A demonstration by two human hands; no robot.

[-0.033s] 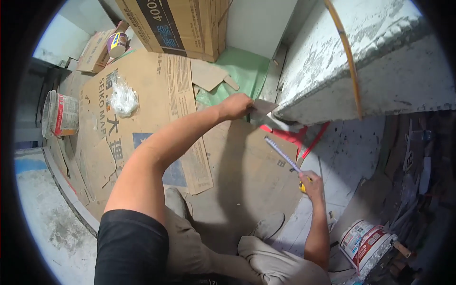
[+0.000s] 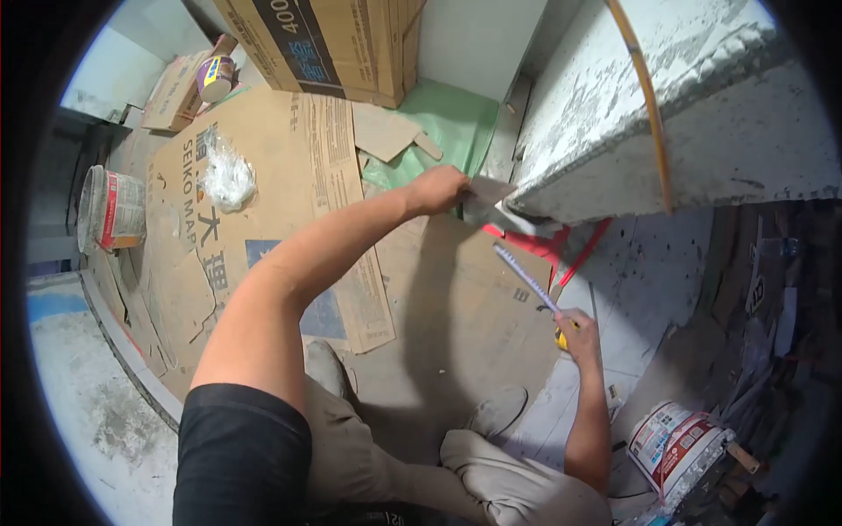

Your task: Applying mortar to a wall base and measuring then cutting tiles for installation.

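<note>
My left hand (image 2: 441, 189) reaches forward with its fingers closed on a thin grey flat piece (image 2: 493, 189). That piece lies up against the lower corner of the rough plastered wall end (image 2: 561, 180); its grip end is hidden by my fingers. Lower and to the right, my right hand (image 2: 580, 335) is wrapped round a yellow tape measure (image 2: 562, 339). A short length of its pale blade (image 2: 524, 274) is pulled out and points up and left, its tip in the air. Red plastic-looking strips (image 2: 537, 245) lie on the floor just beyond the tip.
Flat cardboard (image 2: 474, 298) covers the floor, with a crumpled clear plastic bag (image 2: 230, 180) on it. Green sheeting (image 2: 469, 123) and a tall carton (image 2: 351, 53) stand ahead. Buckets sit at left (image 2: 123, 210) and lower right (image 2: 671, 447). A yellowish hose (image 2: 645, 96) hangs over the wall.
My right hand and the tape measure's blade have shifted slightly, the blade tip a little up and right. My left hand keeps its place at the wall corner.
</note>
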